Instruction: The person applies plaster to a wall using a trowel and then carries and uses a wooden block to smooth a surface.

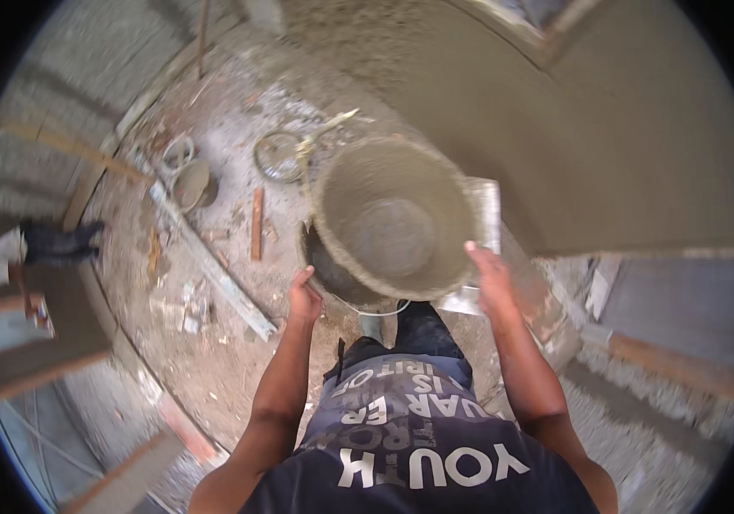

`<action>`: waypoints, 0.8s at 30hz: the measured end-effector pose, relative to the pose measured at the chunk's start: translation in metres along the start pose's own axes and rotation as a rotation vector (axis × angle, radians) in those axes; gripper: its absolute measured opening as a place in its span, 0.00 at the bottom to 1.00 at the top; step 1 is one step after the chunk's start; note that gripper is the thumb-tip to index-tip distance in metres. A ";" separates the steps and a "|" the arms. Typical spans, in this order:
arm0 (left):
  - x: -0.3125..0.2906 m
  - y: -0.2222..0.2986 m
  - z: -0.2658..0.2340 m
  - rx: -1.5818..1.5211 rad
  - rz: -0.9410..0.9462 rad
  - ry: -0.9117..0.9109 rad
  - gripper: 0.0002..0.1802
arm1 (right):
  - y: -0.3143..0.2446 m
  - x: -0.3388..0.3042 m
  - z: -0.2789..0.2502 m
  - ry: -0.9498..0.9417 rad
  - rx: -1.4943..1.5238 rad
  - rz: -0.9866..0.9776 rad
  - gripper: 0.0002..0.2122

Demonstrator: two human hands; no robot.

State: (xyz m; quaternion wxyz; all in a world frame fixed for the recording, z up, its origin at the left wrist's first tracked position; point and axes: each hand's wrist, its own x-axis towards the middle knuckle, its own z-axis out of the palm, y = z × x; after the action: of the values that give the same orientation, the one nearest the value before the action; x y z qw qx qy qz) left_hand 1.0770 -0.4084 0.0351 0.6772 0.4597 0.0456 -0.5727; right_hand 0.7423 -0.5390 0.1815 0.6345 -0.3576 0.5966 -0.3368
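Observation:
A large round tub (392,231), its inside coated with grey mortar, is tilted before my body. My right hand (493,278) holds its right rim, with the fingers partly hidden behind it. Under the tub's left side shows a darker bucket (332,270) with a thin pale wire handle (367,311). At that bucket's left edge my left hand (303,297) is closed on the rim, thumb uppermost. A pale flat board (488,210) lies partly hidden behind the tub.
Left of the tub are a round hoop-like container (279,157), a small bucket (194,186), a reddish bar (257,224) and a long pale plank (212,261). A plastered wall (641,163) rises at the right. Another person (20,257) bends at the far left.

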 end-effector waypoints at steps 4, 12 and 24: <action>-0.038 -0.009 0.029 -0.100 -0.113 -0.343 0.24 | 0.075 -0.048 -0.053 0.035 -0.561 -0.058 0.32; -0.080 -0.063 -0.060 0.119 -0.186 -0.069 0.28 | 0.268 -0.205 -0.283 0.062 -1.096 0.636 0.47; -0.160 -0.192 -0.059 0.645 -0.271 0.370 0.34 | 0.496 -0.446 -0.383 -0.068 0.051 0.698 0.35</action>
State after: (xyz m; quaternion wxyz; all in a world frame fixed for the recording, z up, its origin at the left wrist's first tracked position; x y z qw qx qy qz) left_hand 0.8931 -0.2364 -0.0139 0.3967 0.7341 0.0450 -0.5493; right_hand 0.3326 0.0782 -0.0249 0.7397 -0.1273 0.6528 -0.1021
